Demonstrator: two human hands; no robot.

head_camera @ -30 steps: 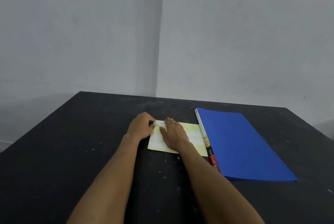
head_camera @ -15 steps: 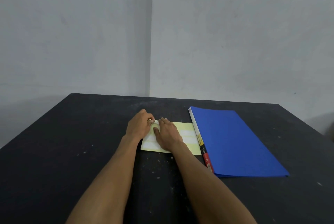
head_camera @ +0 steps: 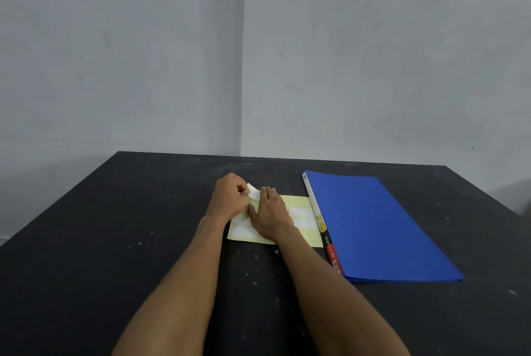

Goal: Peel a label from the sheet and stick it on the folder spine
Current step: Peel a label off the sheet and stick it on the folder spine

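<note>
A pale yellow label sheet with white labels lies flat on the black table. My left hand pinches the lifted corner of a white label at the sheet's far left end. My right hand lies flat on the sheet, pressing it down just right of the lifted label. The blue folder lies closed to the right of the sheet, its white spine with printed yellow, black and red sections touching the sheet's right edge.
Grey walls meet in a corner behind the table. The table's far edge runs just beyond the folder, and its left edge slants toward me. White specks dot the tabletop.
The white label's corner has come up off the sheet between my left fingers. My right hand stays pressed on the sheet. The camera view has shifted slightly.
</note>
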